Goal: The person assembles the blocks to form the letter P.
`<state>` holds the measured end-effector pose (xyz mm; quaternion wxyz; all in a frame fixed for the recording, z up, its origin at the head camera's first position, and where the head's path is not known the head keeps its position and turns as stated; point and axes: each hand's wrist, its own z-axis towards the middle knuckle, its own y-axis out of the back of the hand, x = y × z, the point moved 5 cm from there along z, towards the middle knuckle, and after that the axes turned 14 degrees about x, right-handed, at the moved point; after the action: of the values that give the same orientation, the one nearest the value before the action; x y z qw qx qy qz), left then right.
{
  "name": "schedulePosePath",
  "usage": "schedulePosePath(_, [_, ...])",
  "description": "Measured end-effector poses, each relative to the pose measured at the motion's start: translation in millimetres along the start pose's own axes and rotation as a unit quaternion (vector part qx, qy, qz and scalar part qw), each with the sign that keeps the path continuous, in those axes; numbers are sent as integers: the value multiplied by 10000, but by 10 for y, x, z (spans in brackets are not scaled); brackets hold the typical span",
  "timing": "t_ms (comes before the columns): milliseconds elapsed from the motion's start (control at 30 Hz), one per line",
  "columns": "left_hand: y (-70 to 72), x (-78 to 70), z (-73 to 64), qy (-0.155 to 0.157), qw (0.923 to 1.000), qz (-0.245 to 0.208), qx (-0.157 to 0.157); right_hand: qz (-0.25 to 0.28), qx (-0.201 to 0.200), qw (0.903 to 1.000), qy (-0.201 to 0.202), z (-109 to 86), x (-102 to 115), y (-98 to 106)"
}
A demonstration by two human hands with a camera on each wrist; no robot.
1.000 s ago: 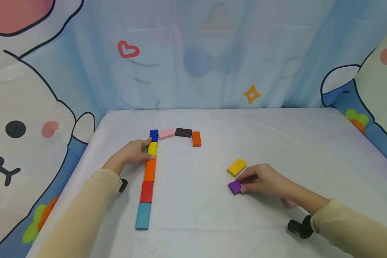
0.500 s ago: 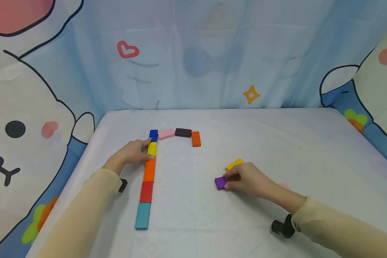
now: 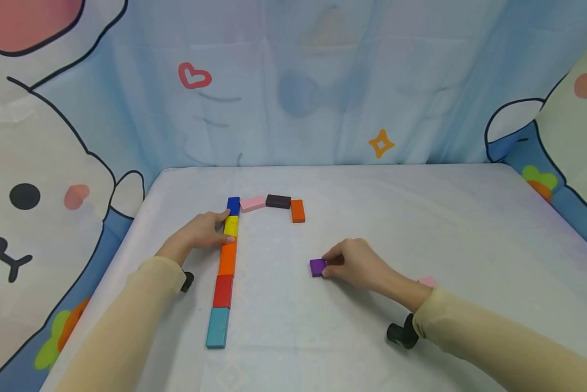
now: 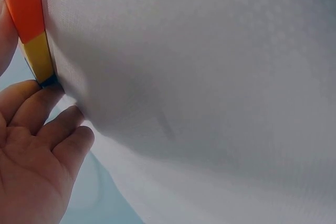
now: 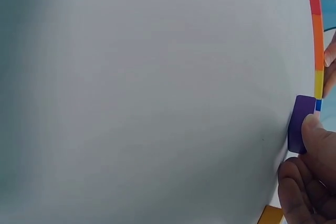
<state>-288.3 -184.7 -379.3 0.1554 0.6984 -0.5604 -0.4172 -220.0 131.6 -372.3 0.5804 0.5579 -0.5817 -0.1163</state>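
Note:
In the head view a column of flat blocks runs along the left side: blue, yellow, orange, red and teal. My left hand rests at its left edge, index fingertip by the blue and yellow blocks, thumb where yellow meets orange. The left wrist view shows its fingers extended at the far end, over a bit of blue. My right hand pinches a small purple block between thumb and fingers, right of the column. That block stands on edge in the right wrist view.
From the blue block a row extends right: pink, dark and another orange block, turned lengthwise. A further pink block lies partly hidden behind the right forearm. A blue patterned curtain hangs behind the white-covered table.
My right hand has carried the purple block left and slightly away from me, toward the column. It now covers the loose yellow block in the head view. The left hand has stayed put.

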Motion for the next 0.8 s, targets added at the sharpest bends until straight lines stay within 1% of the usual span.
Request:
schedulePosePath(133, [-7,21,13,26,10000,-43,-13,-36,-1,10000,-69,144,26,7])
schedulePosePath(367, [-17,23,31,127,9997,-203,-8,32,134,9994,-305,375,85,53])
schedulePosePath(533, [-4,9,28,118,9998,-141,-46,27,100,9994,-345,506,143,103])
schedulePosePath(800, [-1,11,9,115,9999,-53,-93,263,166,9982,-519,728,198,106])
